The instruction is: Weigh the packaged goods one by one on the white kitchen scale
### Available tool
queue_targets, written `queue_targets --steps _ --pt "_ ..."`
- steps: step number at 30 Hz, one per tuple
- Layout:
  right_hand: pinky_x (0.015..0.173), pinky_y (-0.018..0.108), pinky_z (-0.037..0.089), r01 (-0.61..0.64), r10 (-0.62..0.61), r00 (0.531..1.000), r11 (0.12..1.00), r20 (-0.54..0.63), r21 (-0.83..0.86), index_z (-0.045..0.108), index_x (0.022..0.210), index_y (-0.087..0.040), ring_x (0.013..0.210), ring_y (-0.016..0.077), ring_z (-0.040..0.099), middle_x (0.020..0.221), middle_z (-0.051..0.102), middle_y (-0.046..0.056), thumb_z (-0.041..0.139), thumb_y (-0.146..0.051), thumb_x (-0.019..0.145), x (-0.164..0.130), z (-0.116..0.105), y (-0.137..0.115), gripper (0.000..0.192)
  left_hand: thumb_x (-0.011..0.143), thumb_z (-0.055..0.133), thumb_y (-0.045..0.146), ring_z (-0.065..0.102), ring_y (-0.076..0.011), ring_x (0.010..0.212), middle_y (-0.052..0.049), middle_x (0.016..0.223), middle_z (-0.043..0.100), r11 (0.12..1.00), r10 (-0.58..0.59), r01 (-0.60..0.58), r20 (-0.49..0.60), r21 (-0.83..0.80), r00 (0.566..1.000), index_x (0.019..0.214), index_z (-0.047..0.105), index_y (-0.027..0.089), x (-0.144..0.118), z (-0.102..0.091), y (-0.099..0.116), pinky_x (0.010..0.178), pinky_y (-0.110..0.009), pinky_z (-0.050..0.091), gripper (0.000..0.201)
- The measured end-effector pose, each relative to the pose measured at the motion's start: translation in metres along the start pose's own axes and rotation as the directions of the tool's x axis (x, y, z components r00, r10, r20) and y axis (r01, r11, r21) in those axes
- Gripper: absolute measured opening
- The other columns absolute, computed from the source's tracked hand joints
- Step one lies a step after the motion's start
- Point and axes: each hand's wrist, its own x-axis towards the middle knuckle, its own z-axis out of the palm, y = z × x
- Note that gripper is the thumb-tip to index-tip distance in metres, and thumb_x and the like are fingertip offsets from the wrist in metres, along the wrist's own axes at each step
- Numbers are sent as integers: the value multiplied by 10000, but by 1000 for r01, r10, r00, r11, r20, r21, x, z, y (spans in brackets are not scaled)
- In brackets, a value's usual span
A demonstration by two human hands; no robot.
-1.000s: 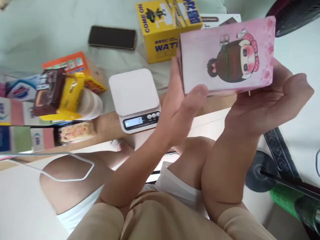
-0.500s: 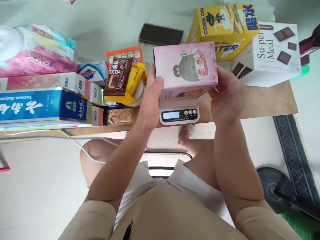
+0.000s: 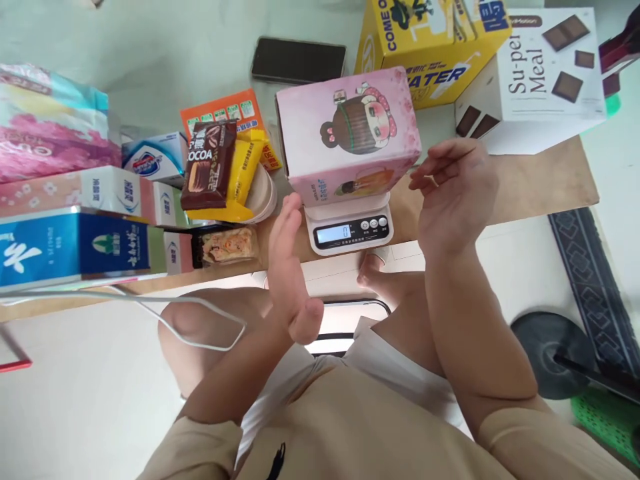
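Both our hands are off the load: the left hand (image 3: 290, 263) is flat and spread, fingers together but gripping nothing, just below-left of the pink box (image 3: 347, 137); the right hand (image 3: 453, 190) hangs loose and half-curled, fingers apart, just beside the box's right edge w/o touching it. The pink box, printed w/ a cartoon doll, stands by itself on the white scale (image 3: 350, 223), covering most of the platform. As we judge it, the placing part is done; the display (image 3: 336, 233) seems to show a 0, though it's too small to be sure, so a settled reading looks like what's left. Both forearms angle up from our lap, elbows in, palms roughly facing each other either side of the scale. Around it on the table (image 3: 540, 187): a cocoa snack pack (image 3: 207, 163) on a yellow pack (image 3: 245, 173), a blue carton (image 3: 70, 243) at left, a yellow box (image 3: 435, 47) and a white Su-per Meal box (image 3: 535, 73) behind, and a phone (image 3: 299, 60) farther back.
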Motion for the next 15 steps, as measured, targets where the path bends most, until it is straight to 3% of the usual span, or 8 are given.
queue_targets --steps 4,8,12,15 --pt "681 340 476 57 -51 996 994 69 -89 734 932 -263 755 166 605 787 628 25 616 -568 909 -3 -1 3 328 918 248 844 142 -385 1698 127 1783 276 993 112 -110 -52 44 992 1647 225 484 5 -1 -5 1385 -626 269 813" --pt "685 356 489 76 -64 995 985 82 -154 697 937 -282 771 175 595 839 609 33 607 -612 925 1 0 7 342 926 320 834 177 -354 1698 172 1765 293 992 114 -119 -118 -42 986 1644 306 480 8 -3 -2 1416 -576 241 801" --pt "676 348 474 84 -69 993 982 96 -167 710 948 -281 770 174 585 840 606 37 618 -537 926 4 1 11 273 998 332 743 197 -314 1697 118 1779 277 986 121 -128 -77 -109 990 1674 309 381 5 -4 -2 1436 -576 205 766" --pt "671 352 496 78 -64 996 970 69 -230 694 990 -294 790 184 583 880 614 42 610 -572 920 5 1 12 299 990 353 770 183 -316 1700 99 1786 262 989 68 -77 -70 -127 995 1682 296 373 4 -6 -6 1442 -585 180 799"
